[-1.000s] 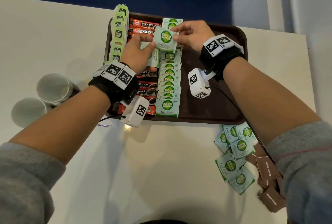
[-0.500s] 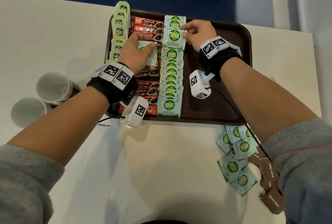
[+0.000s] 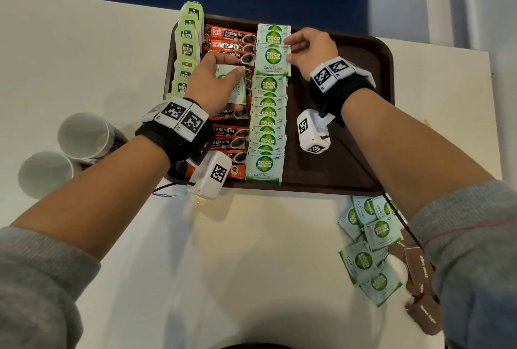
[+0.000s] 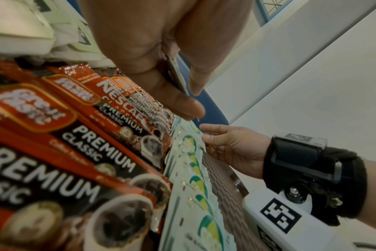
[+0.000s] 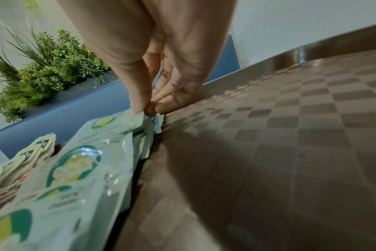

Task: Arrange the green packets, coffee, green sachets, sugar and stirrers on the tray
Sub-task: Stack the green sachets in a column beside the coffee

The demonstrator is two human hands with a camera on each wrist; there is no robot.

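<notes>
A brown tray (image 3: pixel 349 169) holds a left row of green tea packets (image 3: pixel 187 49), a column of red coffee sticks (image 3: pixel 230 38) and an overlapping column of green Coco Sugar sachets (image 3: pixel 268 124). My right hand (image 3: pixel 310 48) pinches the right edge of a sachet (image 3: pixel 272 62) near the far end of that column; the right wrist view shows thumb and fingertips (image 5: pixel 147 108) closed on that edge. My left hand (image 3: pixel 212 82) holds a small stack of sachets (image 3: pixel 237 88) above the coffee sticks, seen edge-on (image 4: pixel 178 78) in the left wrist view.
Loose green sachets (image 3: pixel 372 248) and brown sugar sachets (image 3: pixel 419 287) lie on the white table right of the tray's near edge. Two white cups (image 3: pixel 64 152) lie on their sides to the left. The tray's right half (image 5: pixel 290 135) is bare. A blue bench runs behind.
My right hand has carried the sachet from mid-air down onto the far end of the sachet column. My left hand stays over the coffee sticks with its stack.
</notes>
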